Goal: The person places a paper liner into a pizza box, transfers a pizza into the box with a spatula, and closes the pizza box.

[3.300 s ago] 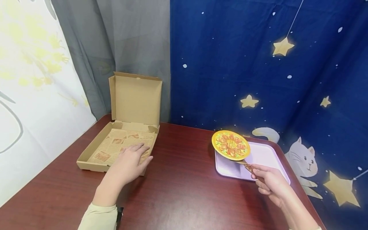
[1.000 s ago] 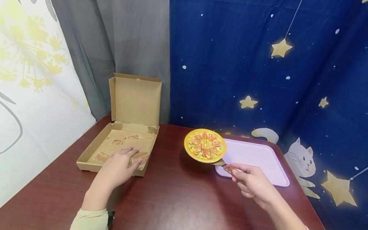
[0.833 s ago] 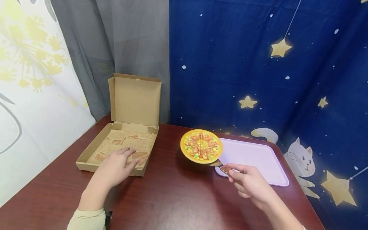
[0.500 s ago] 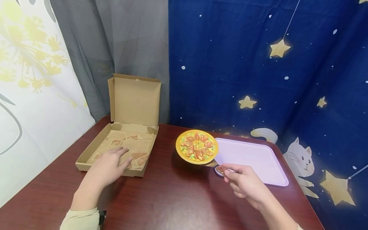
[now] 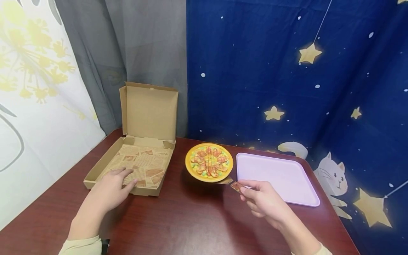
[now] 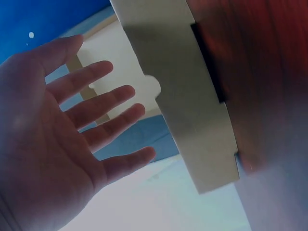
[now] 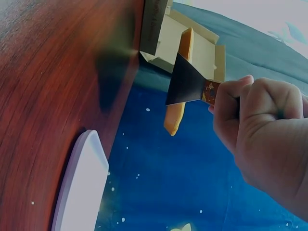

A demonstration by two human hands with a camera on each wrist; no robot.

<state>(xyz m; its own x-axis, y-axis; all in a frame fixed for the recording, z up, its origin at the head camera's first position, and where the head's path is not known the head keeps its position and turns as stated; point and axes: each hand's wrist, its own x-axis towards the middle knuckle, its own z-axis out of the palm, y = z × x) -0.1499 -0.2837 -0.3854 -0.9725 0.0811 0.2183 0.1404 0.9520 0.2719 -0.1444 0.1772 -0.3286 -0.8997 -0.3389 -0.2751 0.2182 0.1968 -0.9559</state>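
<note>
My right hand point(image 5: 262, 200) grips the patterned brown handle of a pizza server point(image 7: 187, 83), its flat triangular blade under a round pizza point(image 5: 209, 163). Yellow crust and red and green toppings show on the pizza, which is held above the table with its shadow below. On the left stands an open cardboard pizza box point(image 5: 149, 113), its lid raised and printed paper point(image 5: 143, 164) lining the base. My left hand point(image 5: 108, 187) hovers at the box's front edge, fingers spread and holding nothing; the left wrist view shows its palm point(image 6: 53, 134) facing the box's front wall point(image 6: 178, 96).
A lilac tray point(image 5: 277, 177) with a low rim lies on the right of the dark red wooden table point(image 5: 191, 219). Behind the table hang a grey curtain point(image 5: 156, 42) and a blue star-printed curtain point(image 5: 242, 71).
The right hand has carried the pizza on the server leftward from over the tray to between tray and box. The left hand has drifted left and toward the person along the box front.
</note>
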